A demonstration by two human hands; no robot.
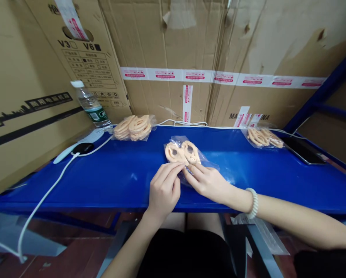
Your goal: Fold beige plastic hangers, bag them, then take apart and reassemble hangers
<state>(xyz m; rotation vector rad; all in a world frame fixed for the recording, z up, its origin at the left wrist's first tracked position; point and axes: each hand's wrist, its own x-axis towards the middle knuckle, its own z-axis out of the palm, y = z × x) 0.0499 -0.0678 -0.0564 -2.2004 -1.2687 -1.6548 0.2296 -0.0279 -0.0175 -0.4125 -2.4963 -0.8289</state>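
Observation:
A clear plastic bag (177,139) lies on the blue table in front of me, with two side-by-side groups of beige oval ring-shaped pieces (173,152) inside. My left hand (165,185) pinches the near edge of the bag between thumb and fingers. Right beside it, my right hand (209,180) has its fingertips closed on the same edge, almost touching the left ones. The fingers hide the exact spot being gripped. Part of the bag's loose film spreads out to the right, under and past my right hand.
Bagged stacks of similar beige rings (132,128) and another bagged pair (264,138) lie toward the back. A water bottle (94,110), a pale blue handheld device (82,143), a black disc with a white cable (83,148) and a phone (304,150) surround them. Cardboard boxes (167,46) wall the back.

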